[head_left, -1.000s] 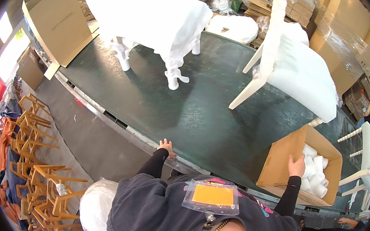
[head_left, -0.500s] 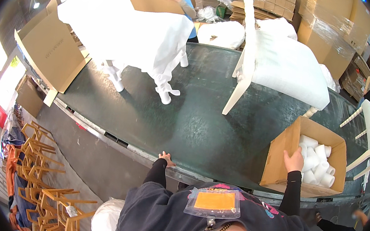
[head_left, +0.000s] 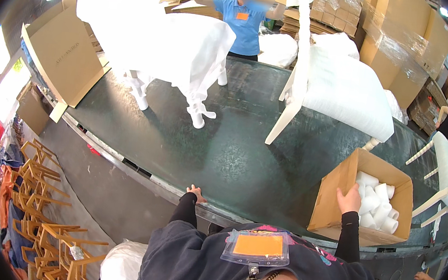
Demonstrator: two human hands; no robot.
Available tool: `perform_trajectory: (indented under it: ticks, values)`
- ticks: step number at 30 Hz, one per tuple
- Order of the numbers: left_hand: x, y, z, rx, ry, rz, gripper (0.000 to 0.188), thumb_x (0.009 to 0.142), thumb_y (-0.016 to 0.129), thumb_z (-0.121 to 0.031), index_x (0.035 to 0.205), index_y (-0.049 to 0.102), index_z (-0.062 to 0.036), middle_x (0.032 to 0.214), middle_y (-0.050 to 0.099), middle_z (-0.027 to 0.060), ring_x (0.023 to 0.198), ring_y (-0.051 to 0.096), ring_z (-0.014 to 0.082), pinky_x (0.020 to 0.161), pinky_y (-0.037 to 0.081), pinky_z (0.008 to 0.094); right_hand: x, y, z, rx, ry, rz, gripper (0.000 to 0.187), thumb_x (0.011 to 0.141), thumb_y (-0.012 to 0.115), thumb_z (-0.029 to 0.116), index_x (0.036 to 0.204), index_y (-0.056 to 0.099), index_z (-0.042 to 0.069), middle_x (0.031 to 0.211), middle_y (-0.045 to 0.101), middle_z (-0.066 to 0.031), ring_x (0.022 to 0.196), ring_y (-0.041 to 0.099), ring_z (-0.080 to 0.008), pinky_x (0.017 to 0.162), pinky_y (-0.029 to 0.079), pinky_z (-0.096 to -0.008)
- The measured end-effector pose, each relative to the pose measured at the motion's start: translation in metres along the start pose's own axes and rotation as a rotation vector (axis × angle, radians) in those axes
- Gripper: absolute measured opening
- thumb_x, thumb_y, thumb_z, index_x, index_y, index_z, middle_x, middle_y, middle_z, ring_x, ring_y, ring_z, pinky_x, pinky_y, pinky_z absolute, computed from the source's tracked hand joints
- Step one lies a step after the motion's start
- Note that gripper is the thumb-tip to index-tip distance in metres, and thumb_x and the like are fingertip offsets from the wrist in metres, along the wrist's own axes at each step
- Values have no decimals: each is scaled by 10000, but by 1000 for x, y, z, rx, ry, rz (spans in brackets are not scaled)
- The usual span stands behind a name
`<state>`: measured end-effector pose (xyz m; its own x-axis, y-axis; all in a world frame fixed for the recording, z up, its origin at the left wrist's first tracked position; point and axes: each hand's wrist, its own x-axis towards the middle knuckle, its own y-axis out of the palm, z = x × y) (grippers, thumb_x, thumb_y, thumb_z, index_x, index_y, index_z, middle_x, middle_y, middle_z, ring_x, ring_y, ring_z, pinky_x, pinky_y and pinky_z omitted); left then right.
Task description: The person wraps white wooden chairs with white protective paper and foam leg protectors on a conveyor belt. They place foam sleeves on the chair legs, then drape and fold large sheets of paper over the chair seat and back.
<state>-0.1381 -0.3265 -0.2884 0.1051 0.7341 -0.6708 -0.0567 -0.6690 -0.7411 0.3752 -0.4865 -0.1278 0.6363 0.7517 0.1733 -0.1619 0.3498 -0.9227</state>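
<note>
Partly curled, right hand (head_left: 348, 200) holds carton (head_left: 331, 204).

To your right, a carton (head_left: 333, 196) by the near edge of the desk (head_left: 233, 157), rolls (head_left: 373, 204) in the carton, a chair (head_left: 347, 90) behind, covered furniture (head_left: 184, 44) farther left, another carton (head_left: 62, 51) at the left end

The upper edge cuts off the upholstered chair (head_left: 344, 92), and a carton (head_left: 332, 196) partly hides white tubes (head_left: 382, 213).
</note>
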Motion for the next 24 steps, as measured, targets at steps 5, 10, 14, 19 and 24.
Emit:
perform_trajectory:
  ticks: [5, 10, 14, 19, 24]
  values:
    - [-2, 1, 2, 49, 33, -33, 912, 730, 686, -634, 1383, 469, -36, 1433, 373, 301, 1376, 306, 444, 1103, 303, 496, 0, 0, 1, -3, -2, -12, 553, 785, 739, 297, 1144, 466, -23, 1031, 667, -269, 977, 643, -435, 847, 510, -484]
    - [-2, 1, 1, -1, 23, -10, 917, 747, 665, -619, 1406, 442, -20, 1440, 378, 313, 1417, 256, 434, 1129, 247, 514, -1, -2, 3, -18, 2, -12, 598, 778, 744, 299, 1175, 459, -45, 1033, 662, -282, 976, 643, -440, 851, 513, -484]
    - [0, 0, 3, 12, 17, 25, 949, 754, 668, -614, 1437, 397, -14, 1504, 295, 318, 1453, 190, 433, 1146, 214, 519, -2, -5, 6, -23, 10, 5, 630, 774, 747, 304, 1199, 452, -55, 1034, 659, -292, 979, 643, -443, 854, 514, -485]
    - [0, 2, 3, 0, 15, 24, 959, 762, 666, -619, 1443, 387, -3, 1518, 271, 317, 1460, 171, 436, 1154, 197, 528, -3, -4, 6, -27, 18, 10, 630, 774, 745, 307, 1194, 453, -60, 1038, 658, -294, 983, 641, -444, 857, 513, -482]
    - [1, 2, 2, 21, 31, 19, 961, 764, 667, -622, 1439, 391, 4, 1515, 258, 331, 1456, 166, 450, 1154, 190, 540, -3, -4, 5, -16, 12, -6, 625, 777, 741, 307, 1195, 453, -59, 1044, 657, -292, 986, 639, -444, 860, 511, -480]
